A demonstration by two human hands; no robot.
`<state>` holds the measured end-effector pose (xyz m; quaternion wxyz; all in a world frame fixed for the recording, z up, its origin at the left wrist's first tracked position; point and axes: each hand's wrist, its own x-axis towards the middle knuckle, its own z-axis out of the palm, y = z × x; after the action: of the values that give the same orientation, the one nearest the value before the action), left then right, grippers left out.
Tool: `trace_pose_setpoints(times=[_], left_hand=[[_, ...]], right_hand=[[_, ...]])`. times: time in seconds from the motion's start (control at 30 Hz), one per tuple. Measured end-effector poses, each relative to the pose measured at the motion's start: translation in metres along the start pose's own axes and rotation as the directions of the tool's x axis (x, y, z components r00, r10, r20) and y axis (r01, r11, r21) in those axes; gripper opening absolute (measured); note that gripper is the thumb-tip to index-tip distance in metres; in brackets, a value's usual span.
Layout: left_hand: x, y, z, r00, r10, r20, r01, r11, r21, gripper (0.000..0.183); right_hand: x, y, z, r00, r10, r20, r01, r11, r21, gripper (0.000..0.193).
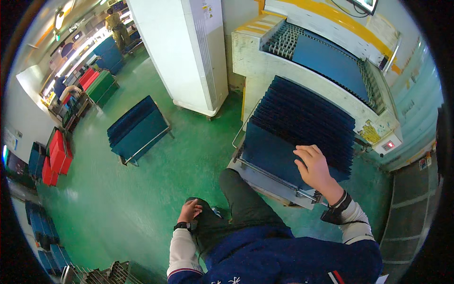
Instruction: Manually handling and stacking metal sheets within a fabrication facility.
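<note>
A rack in front of me holds a thick row of dark blue flat panels, standing on edge and leaning. My right hand is over the near panels at the rack's right side. Its fingers are slightly curved with the thumb apart, and it holds nothing; whether it touches a panel I cannot tell. Low by my left thigh, my left hand hangs with loosely bent fingers and nothing visible in it. Behind the rack stands a machine with a roller conveyor, on which one blue panel lies flat.
Another rack of blue panels stands on the green floor to the left. A tall white cabinet is beside the machine. Red bins line the left wall. People are at the far left. Metal racks sit lower left.
</note>
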<state>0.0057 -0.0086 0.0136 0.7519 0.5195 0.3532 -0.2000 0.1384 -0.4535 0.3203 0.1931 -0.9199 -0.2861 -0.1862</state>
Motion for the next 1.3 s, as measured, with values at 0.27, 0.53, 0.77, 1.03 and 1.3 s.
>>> trace_pose_setpoints(times=[0.27, 0.53, 0.77, 1.03, 1.3], left_hand=[[-0.004, 0.002, 0.001, 1.000, 0.005, 0.004, -0.004, 1.000, -0.008, 0.035], [0.002, -0.003, -0.005, 0.999, 0.003, -0.048, -0.007, 0.996, -0.093, 0.035], [0.010, -0.006, -0.004, 0.998, -0.045, -0.046, 0.041, 0.995, -0.094, 0.034], [0.012, -0.010, -0.014, 0.996, -0.084, -0.022, 0.080, 0.987, -0.140, 0.031], [0.003, 0.006, -0.002, 0.996, -0.067, -0.050, 0.063, 0.995, -0.081, 0.025]], right_hand=[[0.008, -0.005, 0.010, 0.982, 0.185, -0.042, -0.174, 0.967, 0.188, 0.021], [0.004, 0.005, 0.018, 0.941, 0.279, 0.192, -0.288, 0.957, 0.021, 0.024], [0.011, 0.027, 0.019, 0.846, 0.366, 0.387, -0.309, 0.929, -0.202, 0.025], [0.015, 0.022, 0.031, 0.853, 0.440, 0.281, -0.400, 0.897, -0.191, 0.037], [0.005, 0.038, 0.045, 0.894, 0.411, 0.180, -0.358, 0.895, -0.268, 0.032]])
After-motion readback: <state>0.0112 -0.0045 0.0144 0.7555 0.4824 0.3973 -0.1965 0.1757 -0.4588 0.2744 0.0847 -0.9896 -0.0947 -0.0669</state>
